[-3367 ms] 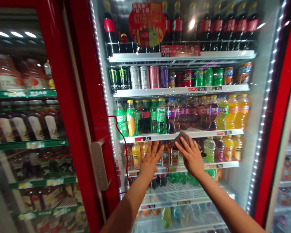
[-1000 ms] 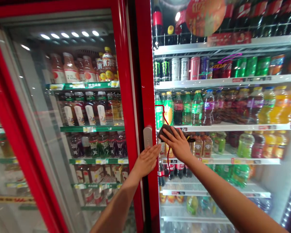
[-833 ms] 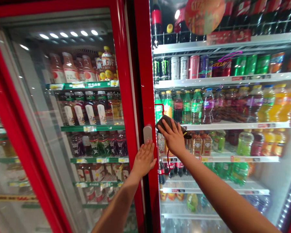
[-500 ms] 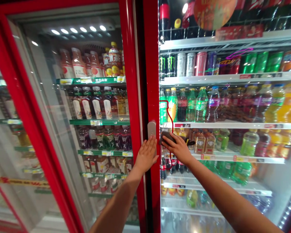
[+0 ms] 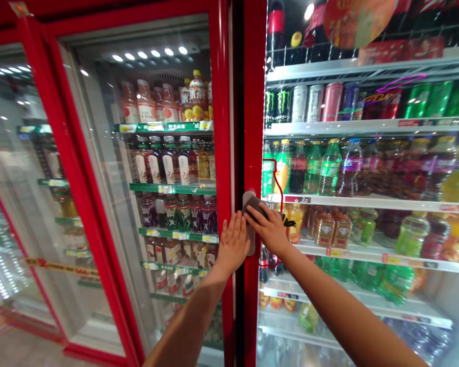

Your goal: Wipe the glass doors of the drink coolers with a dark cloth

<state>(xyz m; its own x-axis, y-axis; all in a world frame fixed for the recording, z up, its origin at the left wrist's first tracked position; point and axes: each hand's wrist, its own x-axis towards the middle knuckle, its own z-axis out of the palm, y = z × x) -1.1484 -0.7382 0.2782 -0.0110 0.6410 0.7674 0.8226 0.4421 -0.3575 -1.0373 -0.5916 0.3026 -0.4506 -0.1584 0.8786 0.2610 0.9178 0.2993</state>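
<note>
A light grey door handle [image 5: 251, 245] stands on the red frame [image 5: 254, 127] of a glass-door drinks fridge. My right hand [image 5: 271, 229] lies over a small dark grey pad [image 5: 253, 206] with a black strap, pressing it against the handle's upper part. The pad's material is hard to make out. Beside it my left hand [image 5: 231, 243] rests flat with fingers stretched and nothing in it, at the edge of the neighbouring red door frame [image 5: 221, 153]. The two hands' fingertips nearly meet. The fingers hide the handle's middle.
Shelves behind the right glass hold cans [image 5: 300, 103] and bottles [image 5: 330, 165]. The left fridge has juice bottles [image 5: 145, 100] on green-edged shelves [image 5: 172, 189]. Another red-framed door [image 5: 76, 173] stands farther left, with tiled floor [image 5: 11, 341] below.
My right hand has slid the dark pad left from the glass onto the handle, closer to my left hand. My left hand stays flat near the frame. The view has turned left.
</note>
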